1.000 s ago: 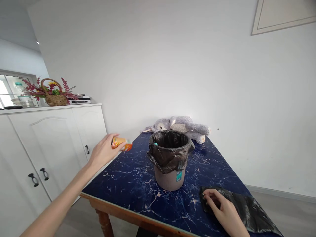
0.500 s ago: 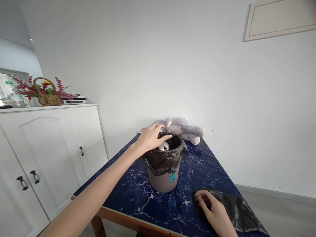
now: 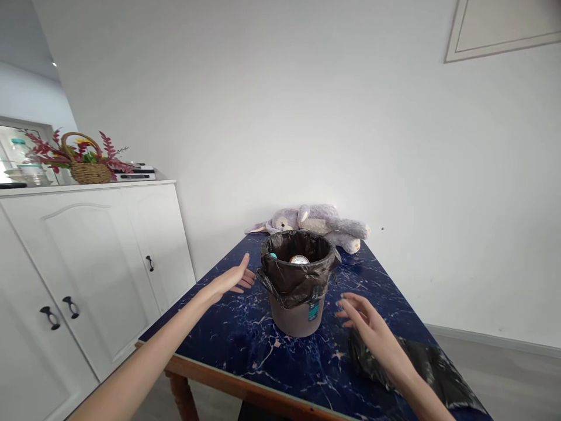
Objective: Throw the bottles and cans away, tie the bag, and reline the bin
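A grey-brown trash can [image 3: 293, 321] stands upright on the blue table, lined with a black trash bag [image 3: 302, 286] folded over its rim. Inside it the top of a drink can [image 3: 300, 259] shows, along with a small teal cap [image 3: 273, 255] at the left. My left hand [image 3: 234, 278] is just left of the bin, fingers extended, holding nothing. To the right of the bin, my right hand [image 3: 362, 316] hovers with bent, parted fingers and nothing in them. Under and beside my right forearm lies a black plastic bag [image 3: 425, 365].
A grey plush rabbit [image 3: 324, 224] lies at the table's far end against the wall. The marbled blue table [image 3: 245, 345] has a wooden edge. On the left, a white cabinet [image 3: 92, 251] carries a flower basket [image 3: 90, 172] and a plastic bottle [image 3: 30, 164].
My left hand has moved from above the bin's opening down to its left side, and the silvery can now sits in the bin. My right hand has risen off the black bag towards the bin.
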Action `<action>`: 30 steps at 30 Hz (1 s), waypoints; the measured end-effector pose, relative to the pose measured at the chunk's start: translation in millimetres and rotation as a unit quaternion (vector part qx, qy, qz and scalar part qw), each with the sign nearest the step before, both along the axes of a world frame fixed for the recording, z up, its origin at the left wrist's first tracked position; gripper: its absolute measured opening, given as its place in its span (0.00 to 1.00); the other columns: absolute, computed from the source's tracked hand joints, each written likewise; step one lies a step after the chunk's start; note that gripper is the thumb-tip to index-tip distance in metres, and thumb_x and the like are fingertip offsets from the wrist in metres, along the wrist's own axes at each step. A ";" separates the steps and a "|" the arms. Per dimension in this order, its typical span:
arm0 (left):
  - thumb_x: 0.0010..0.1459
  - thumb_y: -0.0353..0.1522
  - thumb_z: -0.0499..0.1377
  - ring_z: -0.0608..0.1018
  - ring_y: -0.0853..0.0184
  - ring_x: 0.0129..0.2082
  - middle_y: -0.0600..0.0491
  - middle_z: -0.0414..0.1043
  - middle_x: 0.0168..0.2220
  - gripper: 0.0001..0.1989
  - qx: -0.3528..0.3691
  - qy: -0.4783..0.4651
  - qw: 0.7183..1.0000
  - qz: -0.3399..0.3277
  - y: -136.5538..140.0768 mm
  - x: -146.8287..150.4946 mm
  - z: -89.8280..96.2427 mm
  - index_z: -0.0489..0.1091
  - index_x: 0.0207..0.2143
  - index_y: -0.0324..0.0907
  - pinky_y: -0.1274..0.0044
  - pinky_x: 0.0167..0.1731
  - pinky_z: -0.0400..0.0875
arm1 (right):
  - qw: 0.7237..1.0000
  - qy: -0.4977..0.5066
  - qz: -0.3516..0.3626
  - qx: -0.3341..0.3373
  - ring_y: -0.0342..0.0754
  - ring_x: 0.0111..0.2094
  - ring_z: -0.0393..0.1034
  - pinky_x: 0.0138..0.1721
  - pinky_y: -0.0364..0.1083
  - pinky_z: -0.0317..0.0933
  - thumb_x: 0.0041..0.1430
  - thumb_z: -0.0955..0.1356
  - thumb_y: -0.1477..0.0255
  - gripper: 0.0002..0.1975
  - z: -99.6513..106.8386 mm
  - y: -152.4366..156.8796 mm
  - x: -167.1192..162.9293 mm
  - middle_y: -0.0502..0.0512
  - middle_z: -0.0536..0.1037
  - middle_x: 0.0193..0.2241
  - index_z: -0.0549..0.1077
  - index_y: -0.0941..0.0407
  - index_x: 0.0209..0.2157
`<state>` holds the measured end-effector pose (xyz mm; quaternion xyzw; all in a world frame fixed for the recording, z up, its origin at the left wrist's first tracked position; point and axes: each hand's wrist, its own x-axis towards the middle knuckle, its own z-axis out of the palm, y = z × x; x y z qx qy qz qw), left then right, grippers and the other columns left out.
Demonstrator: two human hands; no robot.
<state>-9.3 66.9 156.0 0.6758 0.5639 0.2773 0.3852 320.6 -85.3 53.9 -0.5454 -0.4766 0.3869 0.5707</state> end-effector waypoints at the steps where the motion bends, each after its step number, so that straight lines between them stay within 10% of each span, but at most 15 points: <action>1: 0.54 0.72 0.45 0.83 0.49 0.47 0.38 0.82 0.44 0.47 -0.047 -0.029 0.998 -0.025 -0.8 1.7 -5.9 0.79 0.38 0.40 0.67 0.43 0.77 | 0.998 0.050 0.013 -0.020 0.59 0.54 0.77 0.51 0.52 0.74 0.60 0.72 0.44 0.33 13.2 6.1 -3.0 0.60 0.79 0.55 0.70 0.50 0.58; 7: 0.54 0.71 0.50 0.80 0.48 0.52 0.37 0.80 0.52 0.49 -0.081 -0.194 0.977 -0.044 -0.6 29.6 -5.5 0.77 0.51 0.38 0.66 0.47 0.76 | 0.957 0.277 0.029 -0.087 0.54 0.45 0.80 0.41 0.49 0.78 0.60 0.74 0.47 0.26 67.4 50.9 4.1 0.60 0.82 0.46 0.73 0.51 0.50; 13: 0.59 0.63 0.57 0.76 0.48 0.60 0.43 0.79 0.57 0.37 -0.019 -0.218 0.976 -0.011 -16.0 49.3 20.3 0.78 0.53 0.45 0.65 0.56 0.72 | 0.965 0.236 0.069 -0.090 0.45 0.27 0.73 0.28 0.43 0.74 0.63 0.75 0.59 0.13 101.3 68.4 5.9 0.50 0.76 0.25 0.75 0.53 0.36; 21: 0.62 0.52 0.59 0.76 0.48 0.60 0.46 0.80 0.56 0.24 0.058 -0.157 0.986 0.010 -26.3 54.6 35.5 0.80 0.49 0.44 0.67 0.55 0.70 | 0.973 0.207 0.055 -0.090 0.43 0.23 0.70 0.24 0.41 0.72 0.64 0.73 0.68 0.08 107.6 76.8 2.3 0.50 0.76 0.23 0.73 0.54 0.32; 30: 0.59 0.50 0.64 0.79 0.50 0.55 0.44 0.81 0.53 0.24 -0.010 -0.219 0.976 -0.018 -68.0 50.4 42.3 0.80 0.48 0.42 0.73 0.40 0.74 | 0.967 0.224 0.062 -0.106 0.41 0.21 0.69 0.26 0.40 0.71 0.64 0.69 0.74 0.08 116.0 50.3 5.5 0.50 0.78 0.23 0.73 0.54 0.29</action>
